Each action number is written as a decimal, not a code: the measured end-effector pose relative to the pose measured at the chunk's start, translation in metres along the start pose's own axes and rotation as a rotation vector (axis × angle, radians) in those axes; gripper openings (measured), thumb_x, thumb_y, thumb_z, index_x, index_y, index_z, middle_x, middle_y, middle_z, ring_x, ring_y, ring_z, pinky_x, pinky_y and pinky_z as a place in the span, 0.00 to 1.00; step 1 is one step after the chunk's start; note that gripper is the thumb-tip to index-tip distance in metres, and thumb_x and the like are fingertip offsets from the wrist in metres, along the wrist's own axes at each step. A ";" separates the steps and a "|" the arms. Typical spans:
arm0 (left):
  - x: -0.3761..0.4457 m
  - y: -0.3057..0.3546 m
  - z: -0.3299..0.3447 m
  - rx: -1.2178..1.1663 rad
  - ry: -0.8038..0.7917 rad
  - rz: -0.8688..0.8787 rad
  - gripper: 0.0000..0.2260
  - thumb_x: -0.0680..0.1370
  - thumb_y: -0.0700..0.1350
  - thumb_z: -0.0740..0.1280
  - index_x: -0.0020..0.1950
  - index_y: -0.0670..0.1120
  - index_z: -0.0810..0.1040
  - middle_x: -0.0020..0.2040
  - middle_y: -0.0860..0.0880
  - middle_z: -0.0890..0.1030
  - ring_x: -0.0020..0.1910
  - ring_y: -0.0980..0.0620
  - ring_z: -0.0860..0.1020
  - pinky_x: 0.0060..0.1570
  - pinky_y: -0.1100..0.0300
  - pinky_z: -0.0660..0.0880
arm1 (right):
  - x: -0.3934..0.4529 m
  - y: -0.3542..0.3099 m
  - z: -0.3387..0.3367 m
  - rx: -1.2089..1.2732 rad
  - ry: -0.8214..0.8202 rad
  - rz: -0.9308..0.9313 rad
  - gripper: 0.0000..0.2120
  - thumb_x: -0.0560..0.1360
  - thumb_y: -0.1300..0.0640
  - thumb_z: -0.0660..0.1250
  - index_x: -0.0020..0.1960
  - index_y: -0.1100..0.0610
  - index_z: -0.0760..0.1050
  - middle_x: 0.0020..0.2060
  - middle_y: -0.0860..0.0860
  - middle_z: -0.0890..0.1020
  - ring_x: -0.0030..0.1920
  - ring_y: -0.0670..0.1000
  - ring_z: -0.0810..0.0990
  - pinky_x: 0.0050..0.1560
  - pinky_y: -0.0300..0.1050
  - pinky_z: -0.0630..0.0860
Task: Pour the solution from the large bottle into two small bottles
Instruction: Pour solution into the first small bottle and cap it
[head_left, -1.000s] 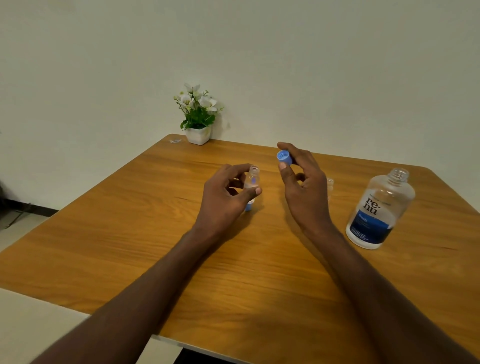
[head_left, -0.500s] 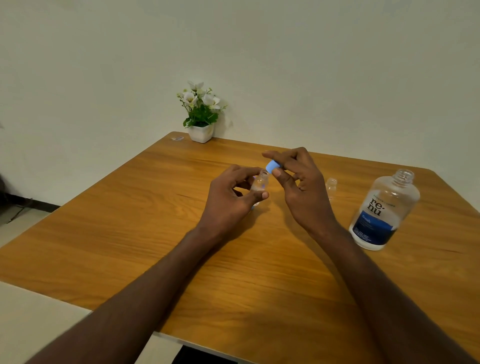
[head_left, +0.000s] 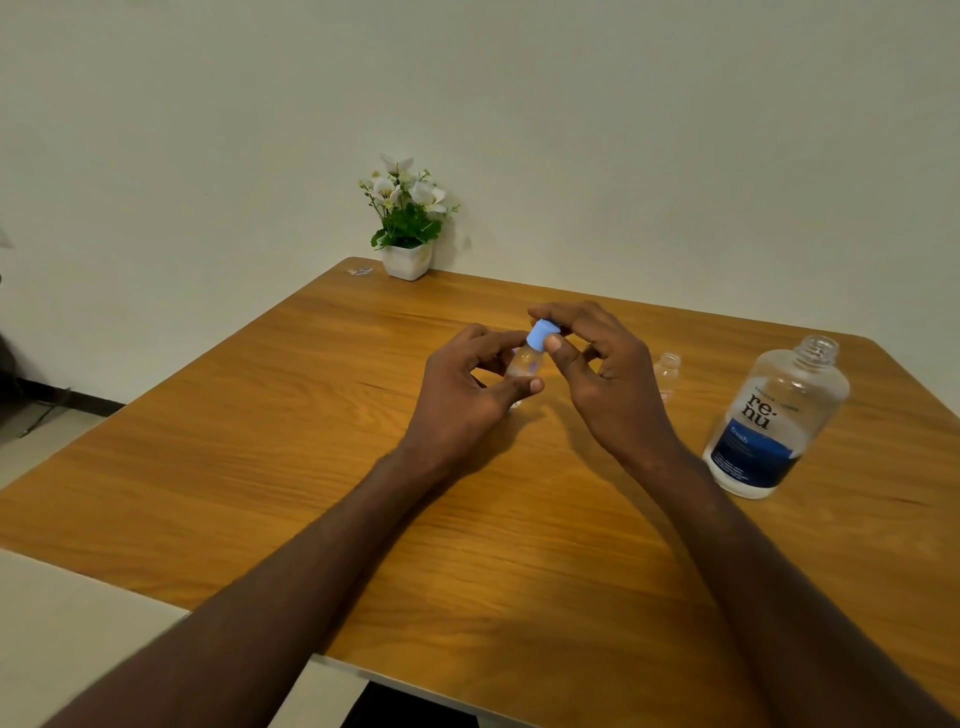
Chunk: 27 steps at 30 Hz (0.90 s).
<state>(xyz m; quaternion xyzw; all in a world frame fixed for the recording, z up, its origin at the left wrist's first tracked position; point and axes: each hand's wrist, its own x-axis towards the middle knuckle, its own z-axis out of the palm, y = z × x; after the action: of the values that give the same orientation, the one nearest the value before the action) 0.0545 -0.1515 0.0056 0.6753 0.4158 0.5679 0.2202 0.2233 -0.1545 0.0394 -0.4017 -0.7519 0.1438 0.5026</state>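
Note:
My left hand (head_left: 462, 400) grips a small clear bottle (head_left: 524, 364) at the middle of the wooden table (head_left: 260, 441), thumb and fingers curled round its body. My right hand (head_left: 608, 379) pinches a blue cap (head_left: 540, 332) that sits on that bottle's neck. A second small clear bottle (head_left: 667, 371), uncapped, stands just right of my right hand, partly hidden by it. The large clear bottle (head_left: 774, 421) with a blue "renu" label stands open at the right, with no cap on its neck.
A small white pot of white flowers (head_left: 408, 223) stands at the table's far edge by the wall. A tiny clear item (head_left: 359, 271) lies left of the pot. The table's near edge runs below my forearms.
My right hand brought the blue cap down and left onto the neck of the small bottle held by my left hand, which lifted the bottle slightly.

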 end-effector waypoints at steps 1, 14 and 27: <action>0.000 0.000 0.000 0.001 0.001 0.003 0.21 0.73 0.43 0.79 0.66 0.48 0.82 0.54 0.54 0.81 0.52 0.56 0.81 0.47 0.68 0.78 | 0.000 0.000 0.000 0.005 0.005 0.007 0.15 0.83 0.63 0.67 0.69 0.58 0.80 0.63 0.51 0.83 0.62 0.51 0.80 0.52 0.42 0.75; -0.001 0.001 0.000 0.026 -0.005 0.000 0.22 0.72 0.43 0.80 0.66 0.47 0.83 0.52 0.52 0.82 0.51 0.56 0.81 0.51 0.68 0.77 | -0.003 0.003 0.001 0.008 0.090 0.048 0.13 0.78 0.59 0.74 0.63 0.55 0.82 0.58 0.47 0.85 0.58 0.47 0.82 0.52 0.52 0.80; -0.001 0.002 -0.003 0.018 -0.020 0.017 0.21 0.74 0.42 0.79 0.66 0.45 0.83 0.56 0.52 0.83 0.55 0.56 0.81 0.56 0.64 0.79 | -0.003 0.005 0.002 0.038 0.103 0.040 0.13 0.78 0.59 0.74 0.63 0.55 0.83 0.58 0.47 0.86 0.56 0.45 0.84 0.49 0.40 0.80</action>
<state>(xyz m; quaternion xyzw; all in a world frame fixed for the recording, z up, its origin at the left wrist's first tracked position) 0.0527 -0.1541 0.0067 0.6863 0.4131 0.5593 0.2133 0.2245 -0.1531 0.0333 -0.4139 -0.7138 0.1473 0.5454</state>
